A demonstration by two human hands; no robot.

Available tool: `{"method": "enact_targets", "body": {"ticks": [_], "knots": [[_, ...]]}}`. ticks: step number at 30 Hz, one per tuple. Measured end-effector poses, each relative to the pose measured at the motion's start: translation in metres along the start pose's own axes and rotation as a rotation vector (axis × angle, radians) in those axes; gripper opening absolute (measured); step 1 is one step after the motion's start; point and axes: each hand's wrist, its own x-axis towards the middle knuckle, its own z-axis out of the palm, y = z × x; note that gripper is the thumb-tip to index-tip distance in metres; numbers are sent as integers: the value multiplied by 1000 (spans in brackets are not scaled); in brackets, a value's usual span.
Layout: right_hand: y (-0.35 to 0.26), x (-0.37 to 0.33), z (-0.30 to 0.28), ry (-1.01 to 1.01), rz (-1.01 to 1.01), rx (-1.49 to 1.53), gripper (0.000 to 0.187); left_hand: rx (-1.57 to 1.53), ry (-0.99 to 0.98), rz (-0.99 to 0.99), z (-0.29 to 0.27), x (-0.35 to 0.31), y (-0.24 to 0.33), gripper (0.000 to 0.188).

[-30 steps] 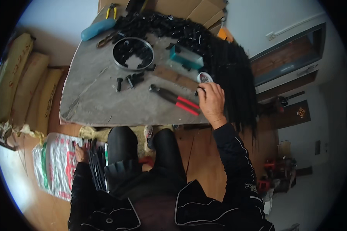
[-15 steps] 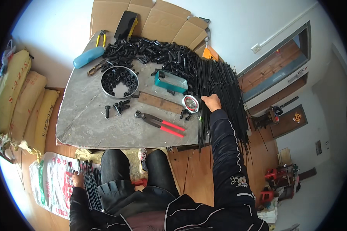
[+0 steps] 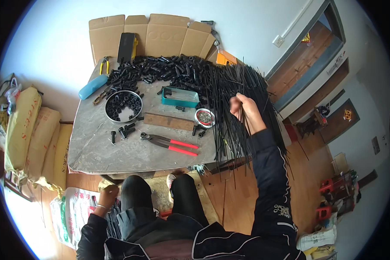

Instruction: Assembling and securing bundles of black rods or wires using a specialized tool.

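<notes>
My right hand (image 3: 248, 113) is raised over the right part of the table, its fingers closed on a thin black rod. Beneath it spreads a thick heap of long thin black rods (image 3: 229, 93), overhanging the table's front edge. Beside my left thigh, my left hand (image 3: 107, 197) is curled closed, and no rod sticks out of it. A bundle of similar black rods (image 3: 113, 222) lies just below that hand, next to a printed plastic sack (image 3: 77, 212). Nearest to my right hand on the tabletop is a small round tin (image 3: 204, 118) of tiny metal bits.
On the grey table (image 3: 91, 151) lie red-handled pincers (image 3: 171, 144), a flat wooden strip (image 3: 169, 121), a teal tray (image 3: 180, 103) and a round pan (image 3: 106, 113) of black sleeves. Black tubular parts (image 3: 169, 69) are heaped behind, against cardboard (image 3: 167, 37). Full sacks (image 3: 24, 134) stand left.
My right hand has risen over the rod heap, its fingers now around a rod. My left hand has lifted off the bundle beside my thigh and moved toward the table. The view has shifted slightly.
</notes>
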Motion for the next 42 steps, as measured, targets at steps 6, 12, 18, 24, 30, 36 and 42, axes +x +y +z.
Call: {"method": "enact_targets", "body": {"ticks": [6,12,18,24,30,36,42], "knots": [[14,-116,84,-156,-376,-50,18,-543,-417,134,-7,31,287,49],[87,-168,143,-326,-781,-321,23,-569,-224,245,14,60,396,38],[93,-156,168,-234,-1030,-291,29,-510,20,419,21,68,415,24],[62,-154,193,-441,-543,-297,21,-607,132,539,-35,96,455,21],[79,-85,229,-283,-744,-162,12,-665,336,675,-14,112,473,25],[179,-47,231,-246,-738,-182,16,-582,71,297,-12,146,391,29],[90,-148,205,-809,-114,46,17,-1223,-442,261,-61,141,418,71]]}}
